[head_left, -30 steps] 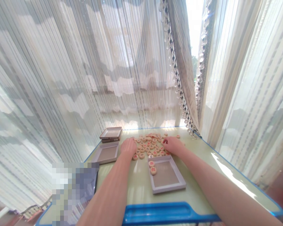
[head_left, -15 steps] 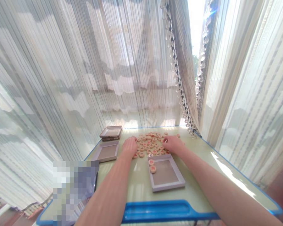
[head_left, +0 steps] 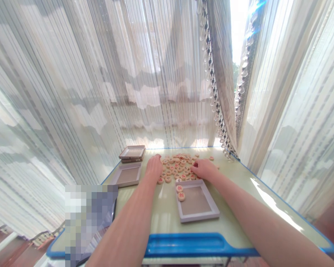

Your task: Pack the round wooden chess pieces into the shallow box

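Observation:
Many round wooden xiangqi pieces (head_left: pixel 176 167) with red or black characters lie in a loose pile, some heaped at its far side. My left hand (head_left: pixel 154 167) rests along the pile's left edge, cupped, with a fingertip showing beyond the knuckles; I see nothing in it. At the right edge, my right hand (head_left: pixel 204 168) has its fingers curled together among the pieces; what they hold, if anything, is hidden. Nearer me sits a shallow open box tray (head_left: pixel 196 218), two red-marked pieces (head_left: pixel 181 196) inside at its left wall.
At the left are another shallow tray (head_left: pixel 127 183) and a small stack of box parts (head_left: pixel 132 152). A dark-edged, pixelated object (head_left: pixel 102 213) lies at the front left. The pale green table has a blue edge (head_left: pixel 187 244); curtains (head_left: pixel 144 92) hang behind it.
My left hand has reached slightly farther along the pile's edge. My right fingertips have moved slightly left among the pieces. The view has shifted slightly; the two pieces in the tray stay put.

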Demonstrator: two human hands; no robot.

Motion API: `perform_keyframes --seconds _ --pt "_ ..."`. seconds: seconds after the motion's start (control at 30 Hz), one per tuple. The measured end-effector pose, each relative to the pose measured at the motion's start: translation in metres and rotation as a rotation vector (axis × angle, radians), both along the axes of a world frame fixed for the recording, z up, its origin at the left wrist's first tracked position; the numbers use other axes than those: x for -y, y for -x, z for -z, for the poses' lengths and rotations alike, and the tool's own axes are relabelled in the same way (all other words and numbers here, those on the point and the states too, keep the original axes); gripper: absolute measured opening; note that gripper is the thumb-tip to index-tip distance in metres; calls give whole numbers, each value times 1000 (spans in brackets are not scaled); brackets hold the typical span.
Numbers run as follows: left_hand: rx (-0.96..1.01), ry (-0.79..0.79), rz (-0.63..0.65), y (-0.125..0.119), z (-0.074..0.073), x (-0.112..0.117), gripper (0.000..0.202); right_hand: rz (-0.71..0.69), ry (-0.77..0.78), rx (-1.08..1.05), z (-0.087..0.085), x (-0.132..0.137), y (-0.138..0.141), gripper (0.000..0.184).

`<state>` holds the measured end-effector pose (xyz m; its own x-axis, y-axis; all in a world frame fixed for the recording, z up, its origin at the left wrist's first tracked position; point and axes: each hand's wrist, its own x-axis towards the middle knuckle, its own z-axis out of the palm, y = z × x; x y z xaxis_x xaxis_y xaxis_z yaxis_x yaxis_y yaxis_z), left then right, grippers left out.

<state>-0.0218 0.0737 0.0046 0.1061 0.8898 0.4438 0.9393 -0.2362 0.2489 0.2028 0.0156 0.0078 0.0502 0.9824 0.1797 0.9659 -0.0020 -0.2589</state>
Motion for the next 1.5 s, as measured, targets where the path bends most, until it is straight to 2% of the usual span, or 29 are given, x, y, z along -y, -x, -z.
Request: perform_keyframes --seconds 0.17,0.33,0.53,0.7,0.97,1.2,1.27,1.37,1.5 --pt "-20 -4 69 -1 2 1 37 -43 -45 4 0 1 2 30" --pt "-47 -11 147 -10 -8 14 30 -74 -66 -7 6 -3 3 31" --pt "-151 99 202 -24 -17 34 20 -79 -74 2 8 -8 5 27" --pt "-144 160 211 -23 -17 39 21 -43 -71 -57 5 -4 6 24" --pt "-100 75 227 -19 -10 43 28 -58 -169 -123 5 1 -3 21" --pt "-115 139 193 -19 -10 39 26 -94 -113 -127 3 2 -5 32" --pt "-118 150 195 -18 -10 37 24 -68 -123 -83 1 0 -9 32" --pt "-107 148 214 -18 -10 35 25 52 -112 -31 -2 -1 -18 29" --pt "-74 143 212 -18 -8 32 30 180 -15 -35 -6 -1 -28 31"
